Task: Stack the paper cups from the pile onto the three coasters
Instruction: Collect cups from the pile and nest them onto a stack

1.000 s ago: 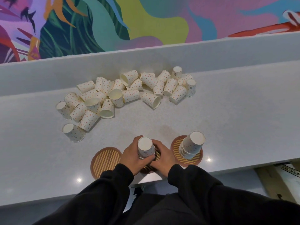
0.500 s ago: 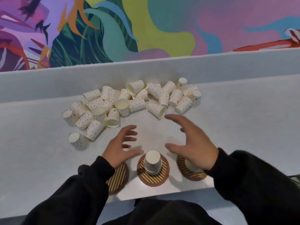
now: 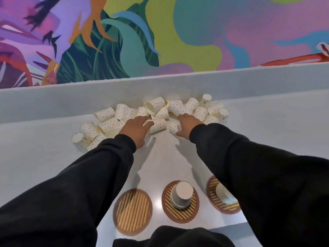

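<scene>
Both hands reach far out to the pile [image 3: 151, 116] of dotted paper cups at the back of the counter [image 3: 267, 132]. The left hand [image 3: 138, 128] lies palm down on the cups, its fingers spread and only loosely bent; they touch a cup [image 3: 158, 124] that lies on its side just under and to the right of the fingertips, but they are not closed around it. More cups lie to the left of this hand and beyond it, toward the grey ledge [image 3: 53, 102].

The right hand [image 3: 187, 126] is also palm down, a little to the right of the left one. Its fingers curl over a small cup [image 3: 174, 126] lying on its side at its left edge, and the thumb points down toward the counter. I cannot tell if this cup is really gripped or only touched. Other cups lie beyond and to the right of this hand.

Well behind the hands, near the front edge of the counter, are three round striped coasters. The left coaster [image 3: 132, 211] is bare. The middle coaster [image 3: 180, 202] carries an upside-down stack [image 3: 181, 194] of cups and sits between the two black sleeves. The right coaster [image 3: 216, 196] is partly hidden by the right sleeve [image 3: 258, 175]; a second stack [image 3: 223, 193] stands on it, mostly covered. The left sleeve [image 3: 71, 184] crosses the counter on the left side. A colourful mural [image 3: 160, 32] fills the wall above the ledge.
</scene>
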### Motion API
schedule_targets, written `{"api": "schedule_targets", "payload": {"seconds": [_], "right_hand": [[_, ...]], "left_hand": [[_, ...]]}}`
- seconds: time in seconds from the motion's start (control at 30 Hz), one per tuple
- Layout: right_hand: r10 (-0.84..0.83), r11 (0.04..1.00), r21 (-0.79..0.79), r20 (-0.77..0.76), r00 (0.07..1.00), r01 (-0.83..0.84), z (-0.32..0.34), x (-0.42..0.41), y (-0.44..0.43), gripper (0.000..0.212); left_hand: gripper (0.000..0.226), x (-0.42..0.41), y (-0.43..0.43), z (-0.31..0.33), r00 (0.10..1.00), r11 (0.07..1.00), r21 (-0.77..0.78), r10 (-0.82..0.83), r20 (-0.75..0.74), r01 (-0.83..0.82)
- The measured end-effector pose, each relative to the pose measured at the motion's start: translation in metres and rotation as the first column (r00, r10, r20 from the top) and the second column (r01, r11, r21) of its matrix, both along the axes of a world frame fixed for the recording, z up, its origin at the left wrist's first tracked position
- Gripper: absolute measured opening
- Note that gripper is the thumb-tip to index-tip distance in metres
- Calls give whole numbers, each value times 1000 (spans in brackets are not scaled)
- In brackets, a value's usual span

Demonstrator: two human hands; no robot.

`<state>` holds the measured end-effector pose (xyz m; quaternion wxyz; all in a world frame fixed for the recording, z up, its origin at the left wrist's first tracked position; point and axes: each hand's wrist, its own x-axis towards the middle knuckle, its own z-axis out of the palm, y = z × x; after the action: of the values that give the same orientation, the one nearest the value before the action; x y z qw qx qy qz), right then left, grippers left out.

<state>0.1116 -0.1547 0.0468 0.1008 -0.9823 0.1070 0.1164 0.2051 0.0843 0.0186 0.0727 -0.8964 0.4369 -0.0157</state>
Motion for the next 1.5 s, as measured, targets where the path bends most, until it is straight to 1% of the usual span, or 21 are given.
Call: {"api": "schedule_targets", "payload": {"seconds": [0.1, 0.2, 0.3, 0.4, 0.5, 0.63, 0.7, 0.77, 0.83, 0.87, 0.9, 0.93, 0.97, 1.0, 1.1, 1.17, 1.23, 1.3, 1.37, 1.43, 1.5], "right_hand": [[-46, 996, -80, -82, 996, 40, -20, 24, 5, 64], [-87, 990, -123, -145, 986, 69, -36, 34, 12, 61], [-84, 984, -169, -119, 989, 63, -51, 34, 17, 52], [-84, 985, -158, -123, 989, 64, -60, 30, 20, 61], [-117, 988, -117, -148, 982, 100, -63, 27, 22, 65], [-161, 987, -25, -200, 966, 159, -60, 23, 18, 76], [-202, 972, 78, -200, 959, 221, -52, 20, 16, 87], [-261, 932, 216, -160, 952, 292, -41, 15, 16, 89], [-334, 861, 360, -133, 933, 360, -28, 6, 16, 87], [-370, 814, 430, -134, 919, 391, -23, 2, 16, 86], [-402, 762, 500, -135, 906, 412, -16, -4, 16, 86], [-429, 706, 570, -130, 894, 421, -9, -9, 17, 86], [-453, 647, 637, -121, 883, 419, -2, -15, 17, 86], [-471, 589, 698, -114, 875, 408, 6, -20, 18, 87], [-485, 484, 812, -61, 872, 326, 31, -47, 25, 83], [-496, 438, 860, -14, 868, 264, 45, -71, 33, 80], [-497, 398, 897, 34, 867, 193, 53, -100, 40, 73], [-512, 339, 931, 59, 857, 138, 57, -129, 43, 72], [-560, 282, 951, 56, 827, 126, 61, -149, 45, 73], [-597, 245, 962, 52, 801, 120, 65, -169, 46, 69], [-609, 232, 968, 66, 791, 98, 67, -188, 48, 67]], "left_hand": [[81, 21, -11, -5, 999, 990, 136, -27, 34, 22], [87, 38, -19, -12, 999, 983, 180, 49, -16, -46], [69, 42, -24, -17, 996, 979, 198, 66, -52, -55], [48, 37, -27, -16, 1000, 963, 268, 5, -26, 2], [44, 29, -29, -10, 996, 946, 318, -82, 28, 69], [52, 24, -27, 3, 994, 957, 273, -108, 6, 102], [65, 25, -25, 10, 994, 979, 195, -44, -102, 63], [74, 25, -22, 17, 962, 996, 72, 61, -265, -44], [72, 18, -16, 28, 892, 977, -71, 151, -427, -199], [68, 14, -13, 31, 836, 951, -128, 177, -520, -281], [64, 6, -11, 36, 745, 910, -177, 182, -641, -375], [62, -2, -7, 36, 608, 849, -209, 155, -779, -485], [63, -11, -4, 37, 439, 777, -219, 81, -895, -590], [69, -20, -1, 36, 289, 706, -209, -7, -957, -676], [100, -52, 7, 33, -15, 553, -153, -287, -958, -819], [100, -74, 8, 33, -163, 531, -116, -449, -878, -839], [98, -99, 9, 36, -274, 527, -75, -552, -787, -846], [97, -119, 11, 39, -311, 510, -84, -637, -705, -856], [93, -134, 11, 43, -302, 494, -128, -695, -653, -860], [88, -148, 13, 47, -216, 470, -212, -701, -680, -857], [85, -162, 15, 49, -80, 464, -317, -655, -751, -827]]}}
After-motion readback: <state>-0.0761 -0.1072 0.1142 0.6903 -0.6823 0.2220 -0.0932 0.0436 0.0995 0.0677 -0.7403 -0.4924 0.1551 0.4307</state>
